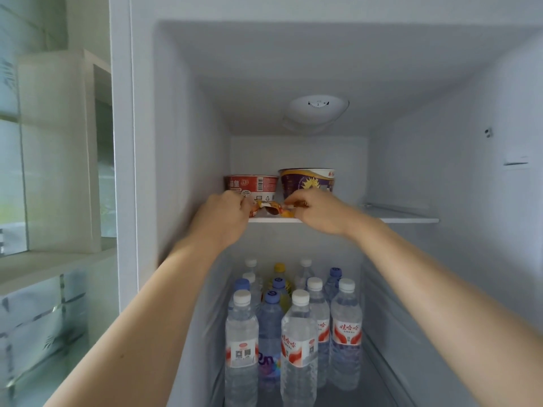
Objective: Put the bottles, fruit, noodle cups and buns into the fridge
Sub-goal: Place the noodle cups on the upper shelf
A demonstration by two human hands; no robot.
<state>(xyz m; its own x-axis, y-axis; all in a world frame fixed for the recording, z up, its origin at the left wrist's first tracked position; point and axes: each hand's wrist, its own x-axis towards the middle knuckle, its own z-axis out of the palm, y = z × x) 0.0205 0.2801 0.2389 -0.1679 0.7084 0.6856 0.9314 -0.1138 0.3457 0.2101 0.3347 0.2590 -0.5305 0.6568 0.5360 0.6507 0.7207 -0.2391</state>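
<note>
1. My left hand and right hand pinch a wrapped bun at the upper shelf front edge.
2. Behind it: red noodle cup, purple noodle cup.
3. Below the shelf: crowded bottles.

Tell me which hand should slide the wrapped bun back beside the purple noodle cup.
Probably the right hand: it holds the wrapped bun directly below the purple noodle cup, while the left hand sits under the red cup.

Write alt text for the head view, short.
Both hands, left hand and right hand, grip a wrapped bun packet at the front of the upper fridge shelf, before a red noodle cup and purple noodle cup. Water bottles stand below.
</note>
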